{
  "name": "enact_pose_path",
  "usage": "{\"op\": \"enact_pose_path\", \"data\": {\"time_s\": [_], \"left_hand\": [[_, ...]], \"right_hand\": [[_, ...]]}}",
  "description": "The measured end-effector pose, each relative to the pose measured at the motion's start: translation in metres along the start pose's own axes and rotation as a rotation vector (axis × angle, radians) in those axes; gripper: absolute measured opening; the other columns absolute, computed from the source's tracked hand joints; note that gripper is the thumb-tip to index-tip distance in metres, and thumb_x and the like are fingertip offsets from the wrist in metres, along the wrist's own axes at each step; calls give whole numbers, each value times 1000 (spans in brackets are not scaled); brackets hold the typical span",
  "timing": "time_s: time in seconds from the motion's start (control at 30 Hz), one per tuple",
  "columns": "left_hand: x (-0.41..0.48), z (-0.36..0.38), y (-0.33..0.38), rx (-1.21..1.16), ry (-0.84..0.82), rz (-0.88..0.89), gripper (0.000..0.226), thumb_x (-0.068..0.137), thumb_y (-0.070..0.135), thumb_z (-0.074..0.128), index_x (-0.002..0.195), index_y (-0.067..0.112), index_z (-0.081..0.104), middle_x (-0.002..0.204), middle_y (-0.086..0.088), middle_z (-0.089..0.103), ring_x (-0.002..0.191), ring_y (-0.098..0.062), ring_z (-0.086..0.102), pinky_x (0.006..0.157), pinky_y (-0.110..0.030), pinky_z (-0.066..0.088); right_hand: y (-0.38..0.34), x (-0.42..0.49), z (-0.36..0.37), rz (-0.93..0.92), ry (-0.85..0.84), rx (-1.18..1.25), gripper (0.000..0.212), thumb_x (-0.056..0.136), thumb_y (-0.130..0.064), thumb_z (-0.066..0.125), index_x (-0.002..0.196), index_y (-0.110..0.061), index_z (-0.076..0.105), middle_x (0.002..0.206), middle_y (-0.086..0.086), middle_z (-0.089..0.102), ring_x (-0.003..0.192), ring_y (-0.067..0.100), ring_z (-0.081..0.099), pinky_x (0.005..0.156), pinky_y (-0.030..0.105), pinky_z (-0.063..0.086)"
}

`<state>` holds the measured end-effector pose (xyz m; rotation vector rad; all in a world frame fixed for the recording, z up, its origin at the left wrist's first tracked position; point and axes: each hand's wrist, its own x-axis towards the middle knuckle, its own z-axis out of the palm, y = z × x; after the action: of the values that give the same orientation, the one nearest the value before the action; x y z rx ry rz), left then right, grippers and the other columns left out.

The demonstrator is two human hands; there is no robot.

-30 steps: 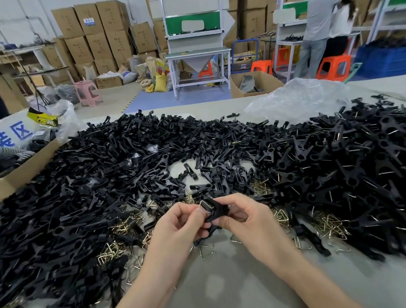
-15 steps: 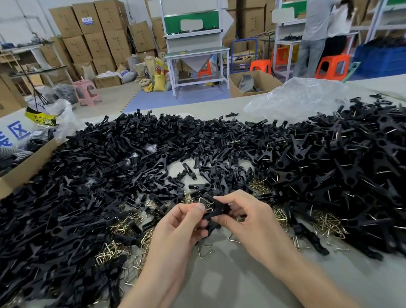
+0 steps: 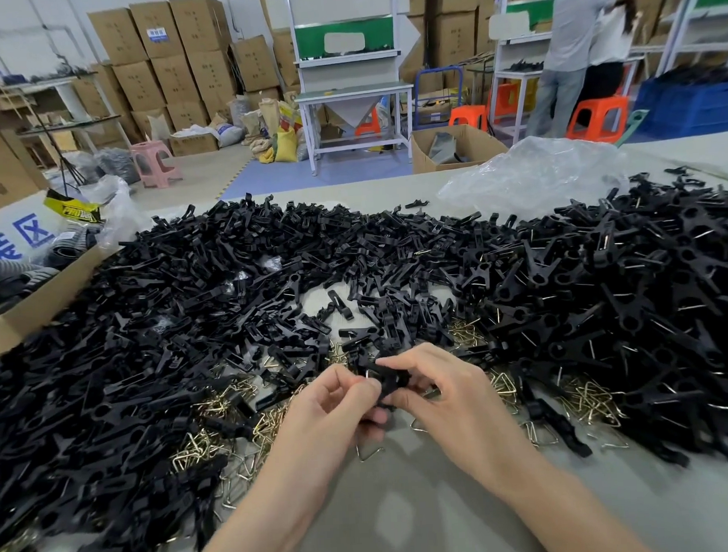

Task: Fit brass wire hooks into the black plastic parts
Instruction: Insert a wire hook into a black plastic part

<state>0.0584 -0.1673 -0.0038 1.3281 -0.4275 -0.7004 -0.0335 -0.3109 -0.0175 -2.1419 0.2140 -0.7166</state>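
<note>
Left hand [image 3: 334, 406], right hand [image 3: 453, 397] grip part [image 3: 391, 379] between piles [image 3: 147, 327].

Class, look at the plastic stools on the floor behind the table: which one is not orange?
The pink stool at far left, near the stacked cardboard boxes; the other stools are orange.

You pinch one black part [image 3: 394, 381] mid-frame. More parts [image 3: 189, 325] pile all across, with brass hooks [image 3: 584, 401] scattered low among them.
</note>
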Motion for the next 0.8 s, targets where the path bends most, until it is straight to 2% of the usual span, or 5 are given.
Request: {"op": "enact_pose_path", "data": {"time_s": [0.13,0.33,0.43,0.63,0.8], "left_hand": [[-3,-5,11,11,-165,-45,31,79,22,66,95,-4,60,71,-9,62,59,-17,58,60,-31,54],[-10,-9,14,164,-332,-6,49,78,40,70,117,12,58,84,-25,60,63,-27,61,68,-44,56],[-11,-11,11,372,-359,78,31,83,51,62,100,25,68,65,-2,57,57,-22,60,66,-40,49],[-7,-4,8,298,-211,137,30,75,53,64,67,24,66,52,0,53,45,-15,46,58,-31,44],[-5,-5,3,139,-252,80,26,77,45,70,64,24,63,75,0,70,43,-15,44,50,-24,42]], "right_hand": [[-3,1,0,-48,-120,93,35,89,-12,73,115,-34,74,116,-20,59,111,9,62,94,19,48],[-11,-4,1,-68,-207,112,39,87,-25,68,111,-55,70,133,-27,48,127,7,48,104,14,37],[-12,-5,1,-84,-245,64,41,92,-28,70,113,-63,65,139,-33,43,131,3,41,105,16,34],[-21,-6,4,8,-290,345,63,86,-19,80,138,-45,58,131,-20,59,111,8,65,89,19,54],[-27,-5,1,71,-261,392,73,80,-12,85,137,-44,52,123,-23,67,99,1,69,85,12,50]]}}
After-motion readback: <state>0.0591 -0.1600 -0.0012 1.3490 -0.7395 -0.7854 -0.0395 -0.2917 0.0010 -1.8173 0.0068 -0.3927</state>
